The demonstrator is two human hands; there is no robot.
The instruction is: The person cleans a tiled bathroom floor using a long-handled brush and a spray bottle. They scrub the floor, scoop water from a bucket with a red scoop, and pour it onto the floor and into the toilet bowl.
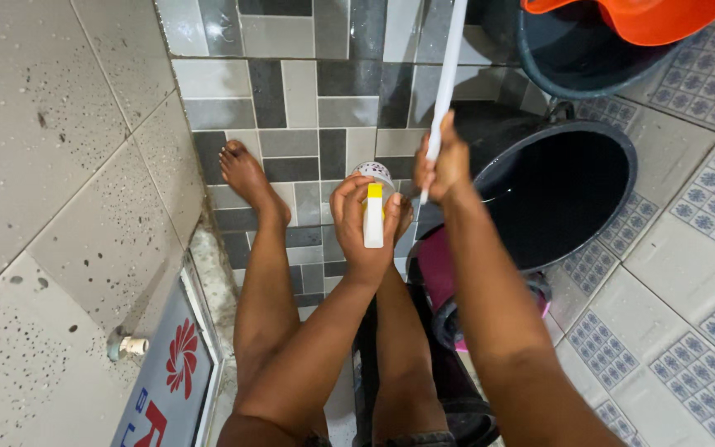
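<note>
fingers (347,201) above grey tiled floor (291,108)

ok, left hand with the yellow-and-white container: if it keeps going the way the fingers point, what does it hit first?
Probably the grey tiled floor. The left hand points up the frame around the container, and only bare tiles lie beyond its fingertips. The white handle sits off to the right. Depth is unclear from one view.
</note>
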